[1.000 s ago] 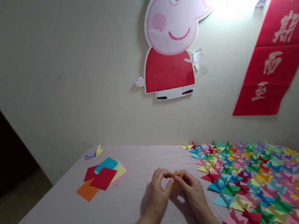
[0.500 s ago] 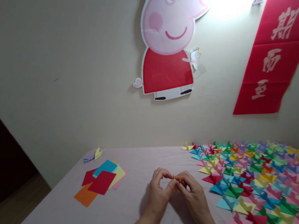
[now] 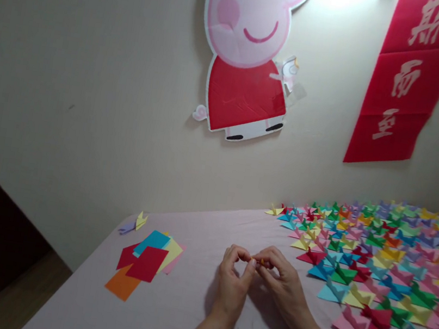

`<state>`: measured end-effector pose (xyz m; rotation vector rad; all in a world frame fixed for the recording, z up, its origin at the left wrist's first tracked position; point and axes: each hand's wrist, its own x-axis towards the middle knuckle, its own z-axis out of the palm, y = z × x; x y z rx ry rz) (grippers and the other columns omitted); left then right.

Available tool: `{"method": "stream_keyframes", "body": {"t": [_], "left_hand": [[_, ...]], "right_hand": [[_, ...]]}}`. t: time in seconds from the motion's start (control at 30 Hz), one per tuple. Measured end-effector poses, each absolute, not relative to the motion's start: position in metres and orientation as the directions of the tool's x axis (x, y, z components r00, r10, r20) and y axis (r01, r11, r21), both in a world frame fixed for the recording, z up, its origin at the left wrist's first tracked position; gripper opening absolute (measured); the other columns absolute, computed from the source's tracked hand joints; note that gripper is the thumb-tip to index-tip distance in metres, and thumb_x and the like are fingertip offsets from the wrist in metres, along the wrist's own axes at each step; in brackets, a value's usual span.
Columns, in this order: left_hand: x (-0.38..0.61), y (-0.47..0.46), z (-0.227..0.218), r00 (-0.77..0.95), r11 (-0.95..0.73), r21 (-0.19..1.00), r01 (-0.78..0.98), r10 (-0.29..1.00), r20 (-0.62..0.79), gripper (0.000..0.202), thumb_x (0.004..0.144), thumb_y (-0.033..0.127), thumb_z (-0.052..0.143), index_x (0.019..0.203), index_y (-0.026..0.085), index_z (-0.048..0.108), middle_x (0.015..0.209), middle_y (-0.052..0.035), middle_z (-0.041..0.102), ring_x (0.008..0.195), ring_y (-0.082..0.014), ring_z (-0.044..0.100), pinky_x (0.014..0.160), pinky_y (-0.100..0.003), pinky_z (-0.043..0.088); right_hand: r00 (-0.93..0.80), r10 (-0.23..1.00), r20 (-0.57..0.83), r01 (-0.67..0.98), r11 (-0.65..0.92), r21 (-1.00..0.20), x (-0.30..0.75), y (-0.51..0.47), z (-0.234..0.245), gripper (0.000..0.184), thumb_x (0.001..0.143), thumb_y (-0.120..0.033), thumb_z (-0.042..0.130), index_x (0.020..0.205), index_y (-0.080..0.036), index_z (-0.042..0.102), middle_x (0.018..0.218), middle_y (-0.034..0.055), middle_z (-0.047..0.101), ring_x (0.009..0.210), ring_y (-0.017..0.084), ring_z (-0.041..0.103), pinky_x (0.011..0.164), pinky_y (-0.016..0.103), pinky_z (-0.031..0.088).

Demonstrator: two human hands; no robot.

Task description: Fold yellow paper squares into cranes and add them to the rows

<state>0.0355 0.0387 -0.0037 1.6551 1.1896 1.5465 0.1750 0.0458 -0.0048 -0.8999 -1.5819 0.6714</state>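
A small piece of folded orange paper (image 3: 261, 262) is pinched between the fingertips of both hands, above the pale pink cloth. My left hand (image 3: 232, 283) holds its left end with thumb and forefinger. From the other side, my right hand (image 3: 283, 282) grips it with bent fingers that cover most of it. Its exact folded shape is hidden. To the right of my hands stand rows of folded paper cranes (image 3: 357, 296) in many colours.
Loose square paper sheets (image 3: 148, 264) overlap at the left. Behind them lie a yellow folded paper piece (image 3: 140, 221) and a purple one (image 3: 126, 227). A wall with a pig cutout (image 3: 246, 94) and red banner (image 3: 399, 92) rises behind the cloth-covered surface (image 3: 75, 302).
The view has tilted slightly, so the wall figure sits higher. Less of the orange paper shows below my fingertips now. Both hands stay in nearly the same place.
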Motion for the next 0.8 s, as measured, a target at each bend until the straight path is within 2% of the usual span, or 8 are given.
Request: {"method": "stream_keyframes", "body": {"t": [0.4, 0.6, 0.8], "left_hand": [[0.034, 0.040, -0.004, -0.104, -0.371, 0.895, 0.248, 0.908, 0.405, 0.012, 0.083, 0.030, 0.059, 0.074, 0.021, 0.058, 0.075, 0.0005, 0.057, 0.075, -0.0168, 0.053, 0.064, -0.025, 0.038], [0.034, 0.040, -0.004, -0.091, -0.307, 0.935, 0.180, 0.941, 0.326, 0.020, 0.082, 0.038, 0.059, 0.072, 0.020, 0.059, 0.071, 0.0007, 0.058, 0.070, -0.0161, 0.053, 0.062, -0.024, 0.039], [0.033, 0.045, -0.005, -0.101, -0.230, 0.970, 0.073, 0.966, 0.237, 0.030, 0.080, 0.047, 0.063, 0.073, 0.018, 0.061, 0.068, 0.0006, 0.058, 0.068, -0.0157, 0.052, 0.064, -0.025, 0.041]], "right_hand": [[-0.062, 0.794, 0.605, 0.252, 0.599, -0.760, 0.175, 0.047, -0.006, 0.012, 0.088, -0.021, 0.059, 0.083, -0.025, 0.070, 0.082, 0.0027, 0.060, 0.084, 0.022, 0.057, 0.075, 0.032, 0.046], [-0.077, 0.780, 0.621, 0.298, 0.612, -0.732, 0.174, 0.044, -0.004, 0.014, 0.091, -0.020, 0.056, 0.082, -0.024, 0.066, 0.083, 0.0028, 0.062, 0.084, 0.022, 0.057, 0.076, 0.032, 0.046], [-0.177, 0.747, 0.641, 0.402, 0.649, -0.646, 0.175, 0.053, 0.010, 0.017, 0.089, -0.019, 0.056, 0.075, -0.024, 0.063, 0.079, 0.0039, 0.062, 0.079, 0.023, 0.055, 0.074, 0.035, 0.045]]}}
